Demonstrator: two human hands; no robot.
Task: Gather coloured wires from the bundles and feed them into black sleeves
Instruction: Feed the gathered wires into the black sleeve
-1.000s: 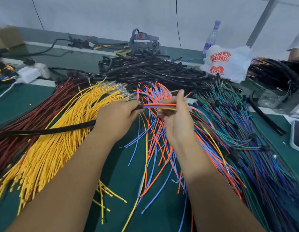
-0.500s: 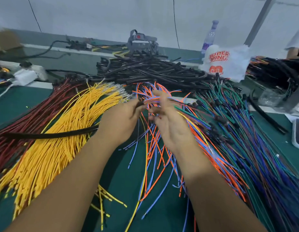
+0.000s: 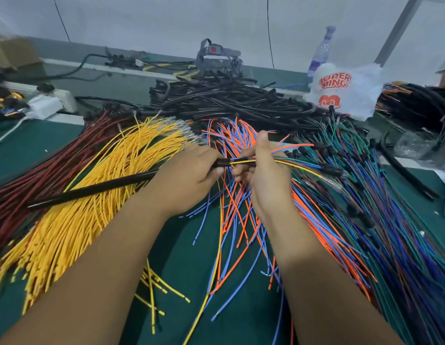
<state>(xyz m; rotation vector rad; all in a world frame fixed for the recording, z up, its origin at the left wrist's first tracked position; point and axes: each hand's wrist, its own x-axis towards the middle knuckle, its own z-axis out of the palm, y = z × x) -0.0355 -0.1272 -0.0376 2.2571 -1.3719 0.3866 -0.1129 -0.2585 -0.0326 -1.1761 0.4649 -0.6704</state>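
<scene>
My left hand (image 3: 189,178) grips a long black sleeve (image 3: 92,189) near its open right end; the rest of the sleeve trails left over the yellow wires. My right hand (image 3: 266,175) pinches a small gathered bunch of coloured wires (image 3: 291,163), yellow, blue, green and orange. Their ends enter the sleeve mouth between my two hands. Around them on the green mat lie bundles: dark red wires (image 3: 42,165), yellow wires (image 3: 97,195), orange and blue wires (image 3: 236,220), and green and blue wires (image 3: 390,220).
A heap of black sleeves (image 3: 229,100) lies behind the bundles. A white plastic bag (image 3: 346,88) and a bottle (image 3: 321,51) stand at the back right. More harnesses (image 3: 415,100) lie at far right, power strips and cables at far left. The green mat (image 3: 181,257) shows between my forearms.
My right hand has regripped the gathered wires and drawn them level with the sleeve mouth. The wire ends now sit inside the sleeve end. The left hand has kept its hold.
</scene>
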